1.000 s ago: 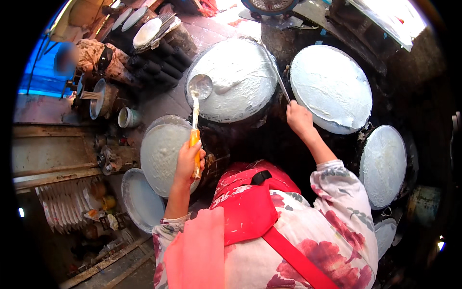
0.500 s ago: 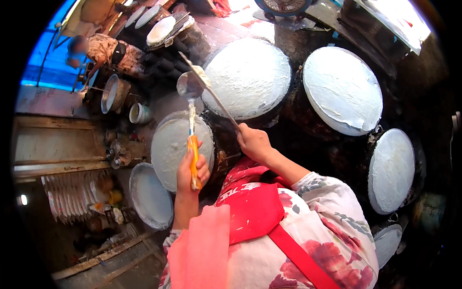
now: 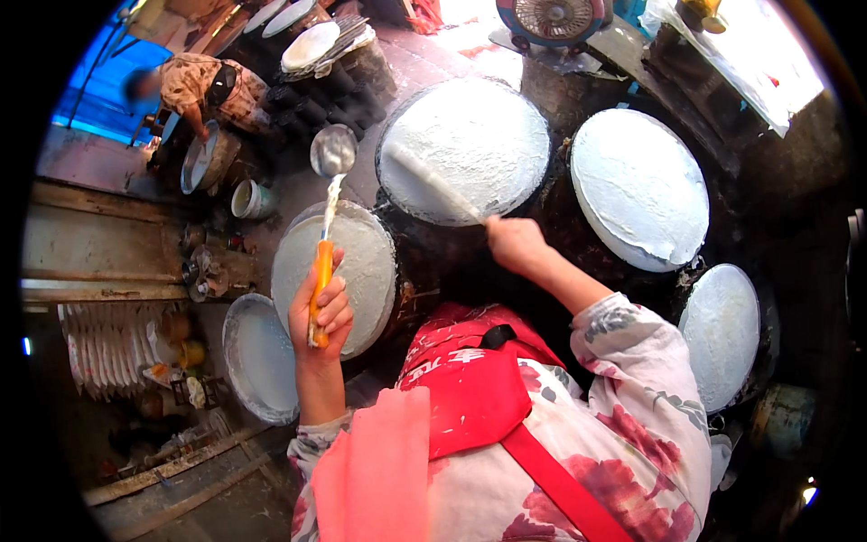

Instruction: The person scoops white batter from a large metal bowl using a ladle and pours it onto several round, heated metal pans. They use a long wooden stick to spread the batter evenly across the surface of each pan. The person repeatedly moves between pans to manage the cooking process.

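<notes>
Your left hand (image 3: 321, 307) has all its fingers (image 3: 336, 312) curled tight around the orange handle of a ladle (image 3: 327, 208), thumb hidden behind it. The ladle stands nearly upright in the picture, its batter-streaked shaft running up to a round metal bowl that hangs above the dark gap between the griddles. The handle and your hand lie over the near-left griddle (image 3: 366, 271), a round plate coated in pale batter.

Your right hand (image 3: 515, 244) is closed in a fist on the end of a thin stick (image 3: 438, 188); the fingertips are turned away, so you cannot see how they wrap it. The stick slants up and left from the fist, coated white, and lies across the upper middle griddle (image 3: 479, 126), which is spread with white batter.

Farther out, 3 more batter-covered rounds show: a large griddle on the right (image 3: 641, 190), a smaller griddle at the far right (image 3: 722, 330), and a pale round tray (image 3: 257, 357) low on your left, just beside the near-left griddle. Your floral sleeve (image 3: 632, 361) and red apron strap (image 3: 479, 397) fill the lower middle.

At the upper left another person (image 3: 194, 86) bends over a metal basin (image 3: 203, 158), well apart from your hands, with a small white pot (image 3: 248, 199) near it. A fan (image 3: 551, 18) sits at the top edge.
</notes>
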The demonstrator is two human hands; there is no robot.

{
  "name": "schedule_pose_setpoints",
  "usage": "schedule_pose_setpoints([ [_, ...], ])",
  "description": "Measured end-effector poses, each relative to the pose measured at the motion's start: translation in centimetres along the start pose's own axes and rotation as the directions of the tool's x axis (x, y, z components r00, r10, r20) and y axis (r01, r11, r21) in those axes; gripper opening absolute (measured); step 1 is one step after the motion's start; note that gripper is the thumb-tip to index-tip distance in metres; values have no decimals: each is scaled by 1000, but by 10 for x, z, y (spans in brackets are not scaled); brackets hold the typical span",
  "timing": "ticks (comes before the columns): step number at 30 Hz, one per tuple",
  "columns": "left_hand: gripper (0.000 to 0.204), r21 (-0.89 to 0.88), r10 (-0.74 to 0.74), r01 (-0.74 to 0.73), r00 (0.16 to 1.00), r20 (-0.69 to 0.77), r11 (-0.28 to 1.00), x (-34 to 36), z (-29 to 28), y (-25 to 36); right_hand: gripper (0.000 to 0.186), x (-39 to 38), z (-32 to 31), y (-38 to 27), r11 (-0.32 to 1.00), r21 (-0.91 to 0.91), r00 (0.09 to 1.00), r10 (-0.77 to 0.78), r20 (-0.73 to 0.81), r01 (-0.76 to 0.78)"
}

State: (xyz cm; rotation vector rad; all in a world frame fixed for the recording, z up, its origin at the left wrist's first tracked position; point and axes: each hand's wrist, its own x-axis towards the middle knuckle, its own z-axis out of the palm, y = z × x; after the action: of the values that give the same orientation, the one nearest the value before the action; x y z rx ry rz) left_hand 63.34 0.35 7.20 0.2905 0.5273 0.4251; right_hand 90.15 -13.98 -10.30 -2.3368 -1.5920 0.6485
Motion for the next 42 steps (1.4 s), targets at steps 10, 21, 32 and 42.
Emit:
schedule_pose_setpoints([
  [10,44,52,-6,12,994,-112,999,-26,-11,5,18,-5,-18,18,993,-22,991,114,-70,-116],
  [21,43,139,-192,202,978,-81,969,-11,0,-23,20,-78,23,-4,994,77,996,79,-39,-76],
  [32,35,603,-315,312,943,-104,735,32,-15,-87,27,-143,65,-5,729,541,774,598,-208,-418],
  [42,35,784,-240,223,966,-97,579,34,-74,-119,27,-142,147,-82,501,819,731,664,-155,-281],
])
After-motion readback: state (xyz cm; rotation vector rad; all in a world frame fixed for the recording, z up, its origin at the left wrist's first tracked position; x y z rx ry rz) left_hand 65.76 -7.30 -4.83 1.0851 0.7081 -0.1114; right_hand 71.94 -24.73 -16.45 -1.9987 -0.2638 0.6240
